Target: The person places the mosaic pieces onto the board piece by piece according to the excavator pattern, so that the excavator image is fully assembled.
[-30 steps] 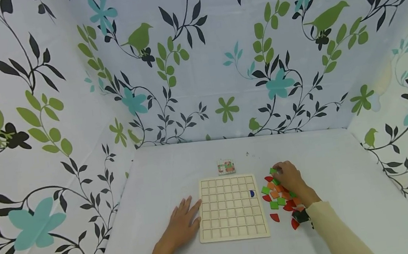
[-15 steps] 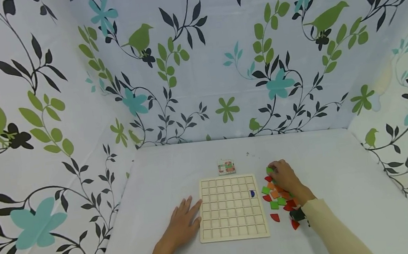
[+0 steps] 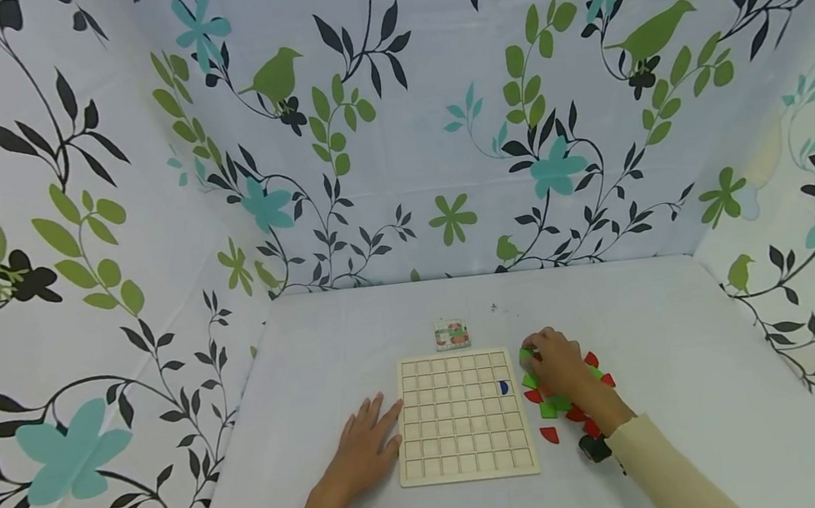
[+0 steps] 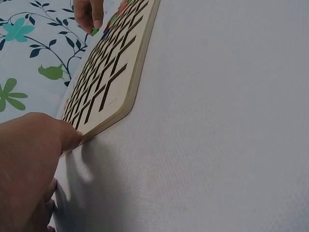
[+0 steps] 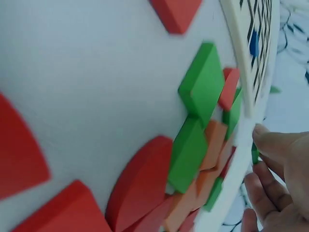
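My left hand (image 3: 364, 443) lies with fingers spread beside a pale wooden grid board (image 3: 464, 415). In the left wrist view its thumb (image 4: 70, 137) touches the board's edge. A dark blue half-round piece (image 3: 504, 388) sits in a cell near the board's right side. My right hand (image 3: 563, 360) pinches a green square piece (image 5: 255, 153) between thumb and fingers, just right of the board's upper corner. Below that hand, a loose heap of red, green and orange pieces (image 5: 188, 150) lies on the table, partly hidden by the hand and forearm in the head view.
A small printed card (image 3: 451, 334) lies behind the board. One red rounded wedge (image 3: 549, 436) sits apart at the heap's near end. Patterned cloth walls (image 3: 372, 208) enclose the white table (image 3: 341, 337) at the back and sides.
My right hand has moved left and slightly toward me with the green square piece, nearer the board. Pieces at the heap's right side have come into view. The left hand stays put.
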`<state>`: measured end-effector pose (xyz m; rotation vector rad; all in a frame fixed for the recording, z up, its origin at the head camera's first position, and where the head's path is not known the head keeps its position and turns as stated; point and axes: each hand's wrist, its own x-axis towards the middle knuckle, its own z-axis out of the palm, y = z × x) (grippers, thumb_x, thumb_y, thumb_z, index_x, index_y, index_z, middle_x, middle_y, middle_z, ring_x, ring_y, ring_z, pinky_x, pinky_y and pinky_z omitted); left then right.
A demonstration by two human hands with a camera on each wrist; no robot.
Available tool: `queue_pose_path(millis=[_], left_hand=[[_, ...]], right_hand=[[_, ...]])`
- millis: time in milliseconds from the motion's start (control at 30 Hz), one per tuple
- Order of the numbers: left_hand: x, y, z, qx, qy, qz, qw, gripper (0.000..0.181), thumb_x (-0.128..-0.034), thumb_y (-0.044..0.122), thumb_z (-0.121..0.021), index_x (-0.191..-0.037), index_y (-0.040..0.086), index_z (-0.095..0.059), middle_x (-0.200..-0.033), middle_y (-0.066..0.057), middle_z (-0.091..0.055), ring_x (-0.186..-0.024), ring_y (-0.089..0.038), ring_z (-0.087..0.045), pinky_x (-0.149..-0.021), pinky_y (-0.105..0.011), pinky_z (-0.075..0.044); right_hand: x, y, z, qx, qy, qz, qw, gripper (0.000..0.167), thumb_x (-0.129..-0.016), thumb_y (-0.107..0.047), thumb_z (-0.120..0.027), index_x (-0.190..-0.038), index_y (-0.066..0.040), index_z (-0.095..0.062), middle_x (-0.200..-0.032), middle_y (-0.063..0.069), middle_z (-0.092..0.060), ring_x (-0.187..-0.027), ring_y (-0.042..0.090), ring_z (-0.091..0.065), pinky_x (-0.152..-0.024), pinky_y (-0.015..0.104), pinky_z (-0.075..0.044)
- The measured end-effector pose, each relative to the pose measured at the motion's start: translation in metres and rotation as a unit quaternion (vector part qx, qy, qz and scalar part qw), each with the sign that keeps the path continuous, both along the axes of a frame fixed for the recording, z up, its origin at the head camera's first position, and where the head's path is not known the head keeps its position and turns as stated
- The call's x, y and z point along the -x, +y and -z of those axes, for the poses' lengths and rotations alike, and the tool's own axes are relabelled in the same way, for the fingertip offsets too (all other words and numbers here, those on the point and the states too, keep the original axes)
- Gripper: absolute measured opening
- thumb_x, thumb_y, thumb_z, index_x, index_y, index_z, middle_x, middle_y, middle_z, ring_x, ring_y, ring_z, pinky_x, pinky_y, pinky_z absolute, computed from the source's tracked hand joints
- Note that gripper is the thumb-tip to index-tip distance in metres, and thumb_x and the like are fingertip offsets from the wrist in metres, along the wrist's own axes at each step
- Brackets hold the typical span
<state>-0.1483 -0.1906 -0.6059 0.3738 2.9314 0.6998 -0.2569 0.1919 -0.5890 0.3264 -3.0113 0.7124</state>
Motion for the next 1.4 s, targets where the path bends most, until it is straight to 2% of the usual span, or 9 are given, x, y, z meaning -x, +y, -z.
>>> queue_pose_path(millis=[133, 267, 433, 600, 800, 900, 1133, 1400], left_hand=[[-0.001, -0.001, 0.000, 0.003, 0.001, -0.001, 1.0000, 0.056, -0.1072, 0.032, -0.056, -0.161, 0.020, -0.046, -0.171, -0.019, -0.031, -0.159, -0.045, -0.024, -0.126, -0.068, -0.020], [-0.001, -0.003, 0.002, 0.000, 0.002, -0.005, 1.0000, 0.057, -0.1076, 0.032, -0.056, -0.162, 0.021, -0.045, -0.172, -0.017, -0.030, -0.160, -0.043, -0.023, -0.127, -0.066, -0.019], [0.001, -0.002, 0.004, -0.005, 0.002, -0.007, 1.0000, 0.056, -0.1077, 0.032, -0.056, -0.162, 0.021, -0.045, -0.172, -0.016, -0.030, -0.161, -0.042, -0.022, -0.127, -0.066, -0.018], [0.001, -0.002, 0.003, -0.005, 0.000, -0.008, 1.0000, 0.056, -0.1075, 0.032, -0.056, -0.162, 0.021, -0.046, -0.172, -0.017, -0.030, -0.161, -0.043, -0.022, -0.127, -0.066, -0.018], [-0.001, -0.002, 0.004, -0.005, -0.001, -0.008, 1.0000, 0.056, -0.1076, 0.032, -0.056, -0.161, 0.021, -0.046, -0.172, -0.017, -0.030, -0.161, -0.042, -0.022, -0.127, -0.066, -0.018], [-0.001, -0.002, 0.005, -0.007, 0.004, -0.007, 0.9999, 0.056, -0.1075, 0.032, -0.056, -0.161, 0.021, -0.046, -0.172, -0.017, -0.031, -0.160, -0.042, -0.022, -0.127, -0.066, -0.018], [-0.001, -0.002, 0.006, -0.008, 0.005, -0.006, 0.9999, 0.056, -0.1078, 0.033, -0.056, -0.161, 0.021, -0.046, -0.172, -0.017, -0.031, -0.160, -0.043, -0.022, -0.127, -0.066, -0.019], [0.000, -0.002, 0.005, -0.007, 0.005, -0.004, 1.0000, 0.056, -0.1074, 0.032, -0.056, -0.161, 0.020, -0.046, -0.171, -0.018, -0.031, -0.160, -0.043, -0.023, -0.127, -0.066, -0.019]], right_hand=[[-0.013, -0.008, -0.004, -0.024, -0.001, -0.034, 0.9991, 0.029, -0.098, -0.023, -0.077, -0.123, -0.009, -0.071, -0.114, 0.009, -0.065, -0.104, 0.027, -0.060, -0.083, 0.048, -0.047], [-0.025, -0.017, -0.008, -0.019, 0.006, -0.065, 0.9977, 0.026, -0.094, -0.022, -0.082, -0.116, -0.012, -0.070, -0.108, 0.004, -0.067, -0.102, 0.025, -0.062, -0.082, 0.046, -0.048], [-0.040, -0.025, -0.011, -0.006, -0.012, -0.080, 0.9967, 0.020, -0.092, -0.021, -0.084, -0.103, -0.018, -0.068, -0.102, -0.002, -0.064, -0.098, 0.019, -0.061, -0.087, 0.044, -0.048], [-0.051, -0.028, -0.008, -0.008, -0.021, -0.093, 0.9954, 0.018, -0.091, -0.021, -0.085, -0.097, -0.021, -0.068, -0.098, -0.006, -0.062, -0.093, 0.014, -0.057, -0.082, 0.040, -0.041], [-0.058, -0.031, -0.006, -0.027, -0.021, -0.112, 0.9931, 0.015, -0.092, -0.021, -0.084, -0.095, -0.020, -0.069, -0.101, -0.004, -0.063, -0.095, 0.015, -0.056, -0.081, 0.036, -0.043], [-0.060, -0.031, -0.006, -0.022, -0.021, -0.116, 0.9928, 0.015, -0.091, -0.020, -0.084, -0.095, -0.019, -0.070, -0.102, -0.003, -0.064, -0.096, 0.017, -0.058, -0.083, 0.039, -0.045], [-0.064, -0.031, -0.008, -0.008, -0.029, -0.106, 0.9939, 0.011, -0.093, -0.014, -0.082, -0.098, -0.020, -0.073, -0.104, -0.003, -0.065, -0.101, 0.019, -0.061, -0.089, 0.043, -0.049], [-0.066, -0.030, -0.005, 0.003, -0.032, -0.102, 0.9943, 0.012, -0.094, -0.014, -0.080, -0.100, -0.020, -0.072, -0.104, -0.004, -0.064, -0.099, 0.015, -0.060, -0.085, 0.040, -0.047]])
